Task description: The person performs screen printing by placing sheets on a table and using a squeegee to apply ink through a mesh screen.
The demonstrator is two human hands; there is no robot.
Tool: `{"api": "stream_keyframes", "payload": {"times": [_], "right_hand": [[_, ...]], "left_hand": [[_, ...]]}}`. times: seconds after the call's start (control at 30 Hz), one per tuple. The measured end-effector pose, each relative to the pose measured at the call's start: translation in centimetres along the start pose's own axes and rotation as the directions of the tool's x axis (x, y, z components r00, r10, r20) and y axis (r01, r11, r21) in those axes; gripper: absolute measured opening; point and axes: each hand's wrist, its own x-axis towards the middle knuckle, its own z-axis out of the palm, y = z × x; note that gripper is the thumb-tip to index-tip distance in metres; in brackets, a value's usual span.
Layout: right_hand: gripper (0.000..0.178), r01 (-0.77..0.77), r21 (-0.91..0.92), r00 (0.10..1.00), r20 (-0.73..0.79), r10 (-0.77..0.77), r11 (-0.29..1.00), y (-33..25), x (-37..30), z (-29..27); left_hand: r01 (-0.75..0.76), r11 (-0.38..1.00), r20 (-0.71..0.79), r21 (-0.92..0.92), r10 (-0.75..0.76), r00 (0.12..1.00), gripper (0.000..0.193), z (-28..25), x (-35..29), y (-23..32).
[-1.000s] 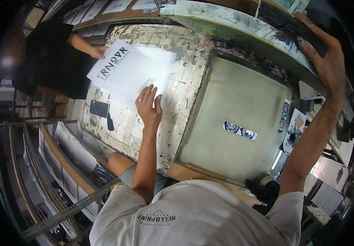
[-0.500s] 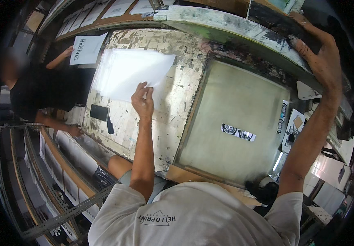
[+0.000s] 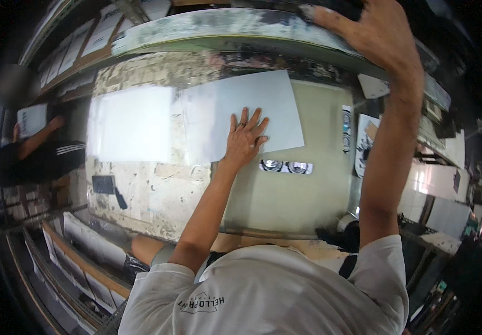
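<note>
My left hand (image 3: 245,139) lies flat, fingers spread, on a large white sheet (image 3: 207,123). That sheet spans from the paint-flecked board (image 3: 151,190) onto the pale greenish printing bed (image 3: 291,206). Left of it lies another white sheet or stack of sheets (image 3: 132,123). On the bed, just below the sheet, is a strip with dark circular patterns (image 3: 285,167). My right hand (image 3: 383,42) is up at the far right, over a long raised paint-stained frame (image 3: 207,27). Its thumb stretches along the frame's far edge; the other fingers run out of view, around something dark.
A small dark flat object (image 3: 103,185) lies on the board's left part. A second patterned strip (image 3: 346,128) is at the bed's right edge. Racks with boards (image 3: 79,257) stand at lower left. At far left a person in black (image 3: 40,159) holds a printed white sheet (image 3: 32,120).
My left hand has moved right and opened from a pinch to flat; a white sheet now lies under it, partly over the bed. The view has turned. The other person has shifted farther left.
</note>
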Motion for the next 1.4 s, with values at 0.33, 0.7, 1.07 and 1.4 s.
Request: {"api": "stream_keyframes", "payload": {"times": [0.33,0.7,1.07,1.4], "right_hand": [[0.048,-0.042,-0.013,0.999,0.001,0.042,0.999,-2.4,-0.6,-1.6],[0.043,-0.008,-0.021,0.999,-0.040,0.007,1.000,-2.6,-1.2,-1.2],[0.051,-0.017,-0.129,0.999,-0.048,0.011,0.991,-1.7,-1.2,0.2],[0.051,0.071,-0.043,0.997,-0.036,-0.073,0.997,-4.5,-16.5,5.7]], "left_hand": [[-0.183,0.983,0.098,-0.032,0.186,0.978,0.055,5.7,5.5,7.7],[-0.207,0.977,0.136,-0.041,0.211,0.968,0.054,6.0,3.4,9.4],[-0.103,0.911,-0.207,-0.399,0.020,0.978,0.065,-3.1,2.2,8.2],[-0.124,0.437,-0.426,-0.891,-0.710,0.560,0.097,-16.2,-8.3,1.4]]}}
